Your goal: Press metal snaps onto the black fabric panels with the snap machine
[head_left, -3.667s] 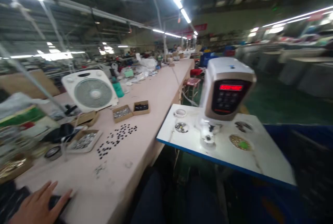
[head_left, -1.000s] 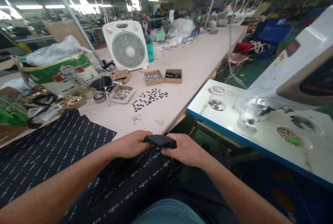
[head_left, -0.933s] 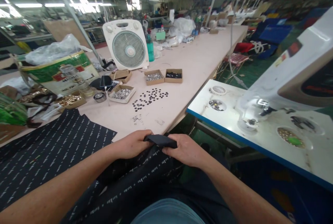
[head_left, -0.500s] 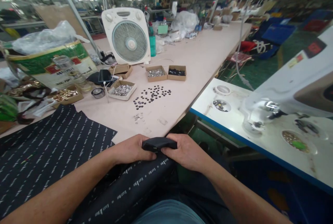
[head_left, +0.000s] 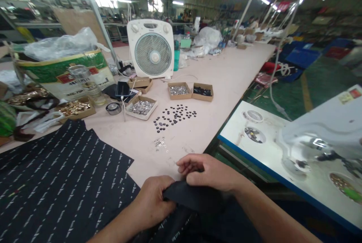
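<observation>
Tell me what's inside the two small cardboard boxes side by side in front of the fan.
The left box holds small silvery metal pieces; the right box holds small black pieces. What lies beneath them is covered.

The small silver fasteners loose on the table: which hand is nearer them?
Right. The right hand lies just below the silver fasteners; the left hand sits lower, gripping dark cloth.
</observation>
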Demonstrator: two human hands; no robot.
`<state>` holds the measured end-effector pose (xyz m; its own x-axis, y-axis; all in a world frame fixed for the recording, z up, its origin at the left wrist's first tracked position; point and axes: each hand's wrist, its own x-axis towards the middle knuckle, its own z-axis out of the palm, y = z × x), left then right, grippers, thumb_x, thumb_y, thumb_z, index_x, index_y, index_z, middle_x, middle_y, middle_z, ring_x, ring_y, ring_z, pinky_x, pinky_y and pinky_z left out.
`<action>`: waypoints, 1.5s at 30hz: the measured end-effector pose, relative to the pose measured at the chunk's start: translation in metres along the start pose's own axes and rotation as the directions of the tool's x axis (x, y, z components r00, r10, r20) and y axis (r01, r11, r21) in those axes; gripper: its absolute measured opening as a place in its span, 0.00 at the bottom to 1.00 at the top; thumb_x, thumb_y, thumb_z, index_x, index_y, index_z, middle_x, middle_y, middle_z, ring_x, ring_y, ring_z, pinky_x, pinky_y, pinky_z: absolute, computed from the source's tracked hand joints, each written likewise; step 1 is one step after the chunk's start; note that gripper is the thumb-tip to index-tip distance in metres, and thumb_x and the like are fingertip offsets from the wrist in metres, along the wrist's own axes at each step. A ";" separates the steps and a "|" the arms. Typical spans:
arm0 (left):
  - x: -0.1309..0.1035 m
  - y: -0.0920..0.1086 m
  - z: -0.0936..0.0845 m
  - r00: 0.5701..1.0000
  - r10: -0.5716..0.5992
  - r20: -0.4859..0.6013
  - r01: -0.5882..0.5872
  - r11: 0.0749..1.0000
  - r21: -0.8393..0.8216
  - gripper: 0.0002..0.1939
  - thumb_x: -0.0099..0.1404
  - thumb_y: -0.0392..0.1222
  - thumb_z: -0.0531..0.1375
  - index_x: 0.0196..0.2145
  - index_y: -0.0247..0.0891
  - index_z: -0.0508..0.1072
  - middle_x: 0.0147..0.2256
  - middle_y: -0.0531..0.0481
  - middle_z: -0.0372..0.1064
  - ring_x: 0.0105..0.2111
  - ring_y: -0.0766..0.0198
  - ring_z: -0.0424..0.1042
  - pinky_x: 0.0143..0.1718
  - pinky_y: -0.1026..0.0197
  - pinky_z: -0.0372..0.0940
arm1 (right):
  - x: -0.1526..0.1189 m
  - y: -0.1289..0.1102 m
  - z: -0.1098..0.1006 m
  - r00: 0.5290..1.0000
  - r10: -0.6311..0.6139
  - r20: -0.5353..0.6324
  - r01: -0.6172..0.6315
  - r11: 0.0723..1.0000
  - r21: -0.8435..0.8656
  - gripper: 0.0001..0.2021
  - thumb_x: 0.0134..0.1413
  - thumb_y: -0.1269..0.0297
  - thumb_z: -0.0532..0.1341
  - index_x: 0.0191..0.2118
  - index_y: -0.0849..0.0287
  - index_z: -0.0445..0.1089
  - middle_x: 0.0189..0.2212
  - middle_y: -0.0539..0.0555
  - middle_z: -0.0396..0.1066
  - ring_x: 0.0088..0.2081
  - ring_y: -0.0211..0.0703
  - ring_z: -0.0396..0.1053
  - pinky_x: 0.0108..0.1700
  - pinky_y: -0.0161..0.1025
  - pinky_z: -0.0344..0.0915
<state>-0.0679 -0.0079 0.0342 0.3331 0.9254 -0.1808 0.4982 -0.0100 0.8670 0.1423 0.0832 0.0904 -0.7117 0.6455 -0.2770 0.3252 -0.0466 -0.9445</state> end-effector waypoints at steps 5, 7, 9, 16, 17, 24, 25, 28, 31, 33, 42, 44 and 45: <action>0.004 -0.027 0.021 0.895 0.422 -0.142 -0.371 0.883 0.289 0.10 0.49 0.35 0.61 0.31 0.42 0.73 0.26 0.55 0.71 0.26 0.63 0.70 0.29 0.61 0.53 | 0.077 0.015 -0.006 0.915 -0.102 -0.391 -0.009 0.962 -0.274 0.10 0.54 0.60 0.65 0.40 0.59 0.77 0.31 0.51 0.75 0.33 0.40 0.70 0.38 0.37 0.63; 0.009 -0.040 0.028 0.766 0.624 -0.156 -0.514 0.740 0.433 0.10 0.50 0.38 0.62 0.33 0.43 0.72 0.24 0.55 0.68 0.23 0.63 0.67 0.27 0.59 0.52 | 0.107 0.021 -0.008 0.879 -0.173 -0.444 -0.026 0.913 -0.406 0.08 0.54 0.64 0.65 0.40 0.58 0.77 0.30 0.50 0.75 0.33 0.40 0.70 0.38 0.37 0.63; 0.014 -0.049 0.031 0.660 0.735 -0.156 -0.568 0.624 0.536 0.06 0.55 0.38 0.61 0.33 0.43 0.70 0.22 0.56 0.65 0.21 0.63 0.63 0.25 0.57 0.50 | 0.132 0.025 -0.011 0.856 -0.224 -0.465 -0.050 0.860 -0.507 0.08 0.55 0.66 0.63 0.40 0.56 0.78 0.31 0.50 0.76 0.33 0.41 0.71 0.39 0.37 0.63; 0.016 -0.048 0.029 0.649 0.747 -0.145 -0.571 0.604 0.557 0.05 0.61 0.33 0.57 0.33 0.41 0.67 0.22 0.56 0.62 0.22 0.64 0.61 0.25 0.57 0.50 | 0.178 0.028 -0.013 0.854 -0.258 -0.451 -0.139 0.723 -0.677 0.08 0.56 0.67 0.60 0.36 0.55 0.78 0.35 0.52 0.78 0.37 0.46 0.72 0.39 0.38 0.62; 0.015 -0.047 0.029 0.663 0.735 -0.142 -0.571 0.620 0.538 0.04 0.59 0.34 0.58 0.34 0.41 0.67 0.22 0.56 0.63 0.22 0.64 0.62 0.25 0.57 0.50 | 0.180 0.028 -0.013 0.851 -0.256 -0.458 -0.146 0.722 -0.676 0.08 0.56 0.67 0.60 0.35 0.55 0.78 0.35 0.53 0.78 0.38 0.46 0.72 0.39 0.39 0.62; -0.001 -0.032 0.017 0.806 0.588 -0.066 -0.511 0.748 0.423 0.14 0.49 0.33 0.59 0.36 0.41 0.69 0.27 0.52 0.65 0.27 0.60 0.64 0.29 0.55 0.53 | 0.148 0.010 -0.007 0.836 -0.236 -0.495 -0.110 0.812 -0.574 0.08 0.56 0.68 0.58 0.33 0.57 0.75 0.34 0.51 0.78 0.36 0.41 0.72 0.39 0.35 0.63; -0.003 -0.029 0.015 0.811 0.584 -0.046 -0.512 0.745 0.427 0.15 0.50 0.32 0.58 0.37 0.40 0.69 0.27 0.51 0.65 0.28 0.59 0.64 0.30 0.54 0.53 | 0.132 0.007 -0.003 0.843 -0.219 -0.491 -0.084 0.849 -0.523 0.07 0.56 0.68 0.59 0.33 0.58 0.75 0.33 0.51 0.78 0.35 0.40 0.72 0.38 0.34 0.63; -0.009 -0.020 0.011 0.788 0.615 0.017 -0.554 0.699 0.452 0.13 0.55 0.31 0.57 0.40 0.38 0.69 0.29 0.49 0.66 0.29 0.58 0.63 0.30 0.54 0.53 | 0.068 0.007 0.014 0.882 -0.109 -0.459 -0.039 0.953 -0.300 0.04 0.52 0.68 0.62 0.30 0.59 0.75 0.28 0.50 0.77 0.31 0.38 0.72 0.34 0.33 0.63; -0.015 -0.010 0.014 0.740 0.667 0.086 -0.617 0.624 0.480 0.11 0.60 0.33 0.57 0.42 0.35 0.70 0.29 0.48 0.66 0.29 0.58 0.62 0.30 0.54 0.54 | -0.001 0.016 0.038 0.908 0.024 -0.419 -0.064 0.995 -0.081 0.02 0.51 0.69 0.64 0.31 0.60 0.74 0.25 0.49 0.74 0.27 0.36 0.70 0.29 0.31 0.62; -0.020 -0.002 0.019 0.710 0.690 0.140 -0.655 0.575 0.491 0.09 0.64 0.34 0.57 0.43 0.33 0.70 0.29 0.48 0.66 0.29 0.58 0.62 0.31 0.54 0.55 | -0.039 0.025 0.052 0.907 0.076 -0.414 -0.075 0.997 0.019 0.01 0.51 0.70 0.65 0.32 0.60 0.74 0.25 0.49 0.74 0.27 0.36 0.70 0.29 0.31 0.63; -0.039 0.037 0.030 0.632 0.744 0.216 -0.731 0.481 0.483 0.13 0.71 0.32 0.49 0.46 0.30 0.71 0.31 0.44 0.71 0.31 0.59 0.65 0.34 0.53 0.59 | -0.117 0.036 0.079 0.876 0.037 -0.481 0.024 0.992 0.121 0.09 0.50 0.77 0.66 0.37 0.57 0.75 0.33 0.47 0.79 0.35 0.37 0.75 0.39 0.32 0.68; -0.041 0.043 0.033 0.625 0.747 0.226 -0.738 0.473 0.481 0.13 0.71 0.32 0.50 0.46 0.30 0.72 0.32 0.43 0.72 0.32 0.59 0.66 0.36 0.53 0.60 | -0.126 0.038 0.082 0.875 0.009 -0.485 0.050 0.993 0.109 0.10 0.51 0.77 0.65 0.37 0.57 0.75 0.34 0.48 0.79 0.36 0.38 0.76 0.40 0.32 0.69; -0.043 0.046 0.034 0.622 0.749 0.229 -0.741 0.469 0.480 0.13 0.71 0.32 0.50 0.46 0.31 0.72 0.32 0.43 0.73 0.32 0.59 0.66 0.36 0.53 0.61 | -0.130 0.039 0.083 0.872 -0.003 -0.489 0.062 0.993 0.104 0.11 0.51 0.78 0.64 0.38 0.56 0.75 0.34 0.48 0.79 0.37 0.38 0.77 0.40 0.33 0.70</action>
<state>-0.0320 -0.0607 0.0657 0.7634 0.4814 0.4306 0.3711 -0.8726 0.3176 0.1955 -0.0659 0.0748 -0.3173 0.9360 -0.1522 0.2142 -0.0856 -0.9730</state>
